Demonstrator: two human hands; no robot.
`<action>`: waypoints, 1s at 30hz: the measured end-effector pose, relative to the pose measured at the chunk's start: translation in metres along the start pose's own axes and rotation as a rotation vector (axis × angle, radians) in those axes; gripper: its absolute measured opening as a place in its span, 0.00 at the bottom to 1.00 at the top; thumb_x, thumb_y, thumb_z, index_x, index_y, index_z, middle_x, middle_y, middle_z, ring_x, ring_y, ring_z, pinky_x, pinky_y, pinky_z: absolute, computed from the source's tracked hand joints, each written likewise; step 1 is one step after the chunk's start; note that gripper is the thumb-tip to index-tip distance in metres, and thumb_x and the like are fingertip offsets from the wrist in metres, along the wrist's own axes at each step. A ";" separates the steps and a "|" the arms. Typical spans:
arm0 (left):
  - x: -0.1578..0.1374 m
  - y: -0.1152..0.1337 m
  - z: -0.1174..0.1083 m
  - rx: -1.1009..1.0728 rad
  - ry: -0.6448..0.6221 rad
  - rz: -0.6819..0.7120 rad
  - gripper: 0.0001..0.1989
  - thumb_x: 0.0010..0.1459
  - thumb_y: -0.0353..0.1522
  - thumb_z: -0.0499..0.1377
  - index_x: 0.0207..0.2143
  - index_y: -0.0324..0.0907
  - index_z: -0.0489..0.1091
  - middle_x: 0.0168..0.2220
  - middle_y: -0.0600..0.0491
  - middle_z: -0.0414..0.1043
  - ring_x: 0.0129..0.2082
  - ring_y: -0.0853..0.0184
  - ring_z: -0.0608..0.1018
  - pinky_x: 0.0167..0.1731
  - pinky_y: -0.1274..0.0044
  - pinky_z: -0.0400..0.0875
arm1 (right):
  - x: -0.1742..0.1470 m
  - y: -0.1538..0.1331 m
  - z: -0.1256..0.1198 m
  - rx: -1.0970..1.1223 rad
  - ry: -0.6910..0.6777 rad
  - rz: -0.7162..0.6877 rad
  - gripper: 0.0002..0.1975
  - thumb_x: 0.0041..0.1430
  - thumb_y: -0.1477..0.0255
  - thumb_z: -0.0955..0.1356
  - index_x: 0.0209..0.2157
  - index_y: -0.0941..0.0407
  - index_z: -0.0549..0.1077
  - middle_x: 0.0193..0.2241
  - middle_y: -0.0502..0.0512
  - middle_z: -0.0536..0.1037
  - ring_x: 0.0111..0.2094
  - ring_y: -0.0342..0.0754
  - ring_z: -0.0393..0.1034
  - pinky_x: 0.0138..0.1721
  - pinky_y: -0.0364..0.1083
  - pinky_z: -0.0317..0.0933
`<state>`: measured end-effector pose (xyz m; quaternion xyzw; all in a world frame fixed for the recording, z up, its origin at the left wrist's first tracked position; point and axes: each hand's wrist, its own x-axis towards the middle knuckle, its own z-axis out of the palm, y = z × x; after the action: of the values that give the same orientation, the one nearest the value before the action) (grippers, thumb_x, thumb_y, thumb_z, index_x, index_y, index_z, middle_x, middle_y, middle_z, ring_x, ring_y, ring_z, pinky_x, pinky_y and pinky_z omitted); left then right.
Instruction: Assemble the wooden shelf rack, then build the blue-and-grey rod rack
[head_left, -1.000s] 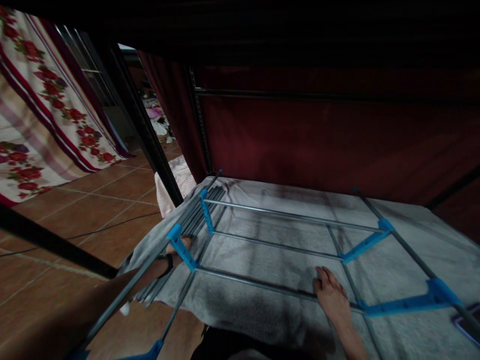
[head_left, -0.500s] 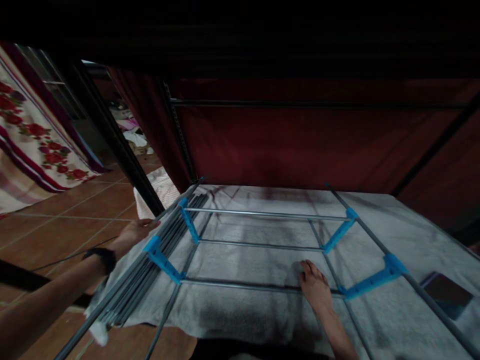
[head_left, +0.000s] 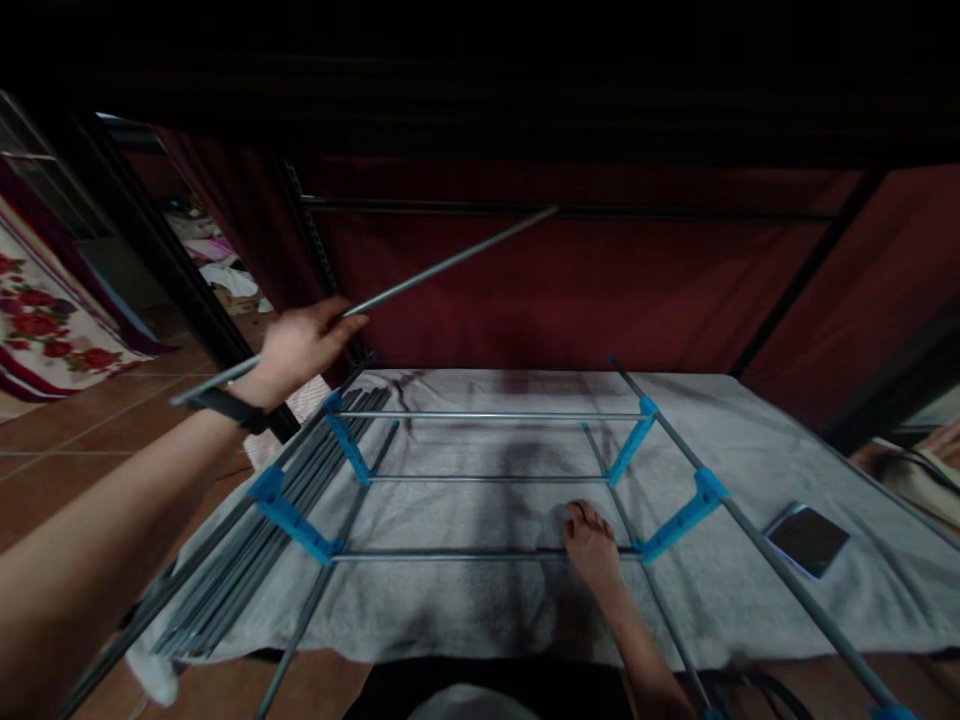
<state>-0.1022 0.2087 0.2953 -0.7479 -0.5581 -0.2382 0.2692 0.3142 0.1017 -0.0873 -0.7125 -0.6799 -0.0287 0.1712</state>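
Observation:
My left hand (head_left: 304, 345) is raised above the left side of a drying-rack frame, closed around a loose grey metal rod (head_left: 457, 258). The rod slants up to the right, and its other end sticks out behind my wrist. My right hand (head_left: 592, 545) is low over the rack's front crossbar (head_left: 450, 555), near the right end, fingers curled down over it; the underside of the grip is hidden. Blue plastic brackets (head_left: 679, 515) join the crossbars to long side tubes (head_left: 795, 590). A bundle of grey rods (head_left: 247, 560) lies under the left side.
The rack stands on a bed covered with a light grey cloth (head_left: 712, 420). A phone (head_left: 808, 540) lies at the right. Dark red curtain (head_left: 480, 310) hangs behind, with black bed posts (head_left: 172, 260) and a dark overhang above. A floral cloth (head_left: 52, 330) hangs at the left over tiled floor.
My left hand has risen from the left side of the rack, now with a loose rod in it. My right hand stays at the front crossbar. The view has shifted right.

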 end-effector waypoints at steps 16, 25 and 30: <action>-0.124 0.130 0.080 -0.162 -0.167 0.216 0.11 0.59 0.26 0.51 0.38 0.42 0.71 0.34 0.49 0.74 0.37 0.59 0.75 0.39 0.68 0.64 | 0.002 -0.002 -0.008 0.056 -0.050 0.025 0.19 0.62 0.75 0.61 0.53 0.57 0.72 0.55 0.64 0.74 0.54 0.56 0.68 0.57 0.52 0.57; -0.162 0.191 0.096 -0.056 -0.461 0.133 0.16 0.57 0.20 0.48 0.40 0.39 0.73 0.36 0.46 0.76 0.38 0.57 0.76 0.40 0.66 0.66 | 0.000 0.003 -0.012 0.322 -0.039 0.029 0.23 0.60 0.78 0.57 0.54 0.57 0.73 0.53 0.63 0.75 0.55 0.57 0.69 0.58 0.55 0.60; -0.193 0.191 0.122 -0.146 -0.529 0.055 0.17 0.55 0.19 0.49 0.39 0.38 0.74 0.37 0.43 0.76 0.39 0.56 0.77 0.41 0.65 0.67 | -0.006 0.017 -0.010 0.637 -0.037 -0.004 0.23 0.58 0.75 0.60 0.54 0.54 0.72 0.55 0.59 0.73 0.56 0.55 0.69 0.59 0.55 0.61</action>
<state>0.0371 0.1096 0.0517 -0.8164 -0.5698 -0.0669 0.0655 0.3327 0.0927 -0.0829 -0.6221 -0.6592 0.1982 0.3731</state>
